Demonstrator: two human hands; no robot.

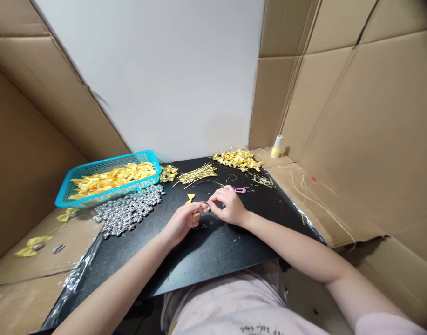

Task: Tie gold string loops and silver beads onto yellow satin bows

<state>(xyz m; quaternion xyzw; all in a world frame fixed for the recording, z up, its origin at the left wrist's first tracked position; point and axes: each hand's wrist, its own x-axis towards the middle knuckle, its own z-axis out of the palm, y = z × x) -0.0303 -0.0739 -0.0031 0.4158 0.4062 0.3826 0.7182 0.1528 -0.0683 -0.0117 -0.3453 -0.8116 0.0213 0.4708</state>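
Both my hands meet over the middle of a black tabletop (206, 251). My left hand (181, 223) is closed, pinching a small silver metal piece (205, 206) at its fingertips. My right hand (229, 206) is closed too, with its fingertips on the same piece from the other side. A small yellow ribbon bow (190, 198) lies just beyond my left hand. A pink tool (239, 190) lies right behind my right hand.
A turquoise basket (105, 164) of yellow bows sits at the back left, beside a heap of silver metal pieces (129, 211). Thin gold wires (198, 174), more bows (238, 159) and a small yellow bottle (276, 147) lie at the back. Cardboard walls (356, 130) enclose both sides.
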